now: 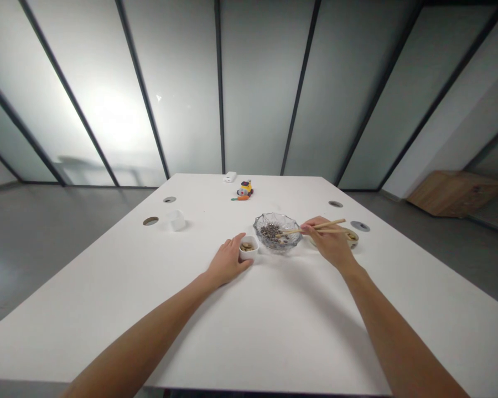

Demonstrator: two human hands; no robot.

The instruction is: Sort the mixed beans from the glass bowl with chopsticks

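My left hand [228,260] is closed around the left side of a small white cup [253,255], which stands on the table with brownish pieces inside. Just to the right of the cup is a clear faceted glass bowl [296,241] holding many small dark pieces and a few pale ones. A pair of wooden chopsticks [332,223] is gripped in my right hand [326,243], and their tips reach down into the glass bowl. Whether the tips pinch a piece is too small to tell. Partly hidden behind my right hand is a round pale dish [354,241] with yellowish pieces in it.
The white table [191,331] has several round cable holes near its sides. A translucent container [176,221] stands at the left. Farther back are a yellow toy vehicle [245,187], an orange toy carrot [242,198] and a white box-shaped object [229,177].
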